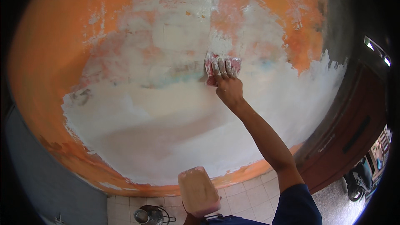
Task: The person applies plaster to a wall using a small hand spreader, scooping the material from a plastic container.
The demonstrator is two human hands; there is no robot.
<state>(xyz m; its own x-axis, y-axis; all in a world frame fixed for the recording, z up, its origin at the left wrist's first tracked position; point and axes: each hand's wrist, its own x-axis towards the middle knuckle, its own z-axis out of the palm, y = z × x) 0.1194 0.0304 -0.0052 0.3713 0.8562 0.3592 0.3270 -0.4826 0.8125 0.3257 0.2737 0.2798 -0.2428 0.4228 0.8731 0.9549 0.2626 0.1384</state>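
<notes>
My right hand [230,86] presses a reddish, putty-smeared flat spreader [210,81] against the wall [183,108]. Its fingers lie over the spreader's back and are coated in white paste. The wall is orange, with a broad patch of white filler over its middle and lower part. At the lower edge, my left hand [192,220] supports a tan rectangular tub [198,189] from below. Most of that hand's fingers are hidden behind the tub. What the tub holds, if anything, cannot be made out.
Pale floor tiles [262,191] run along the wall's foot. A dark metal pot or can [154,215] stands there. On the left is a grey panel [54,162]; on the right, a dark reddish-brown door [333,129]. Beyond it, a motorcycle [357,183] is parked.
</notes>
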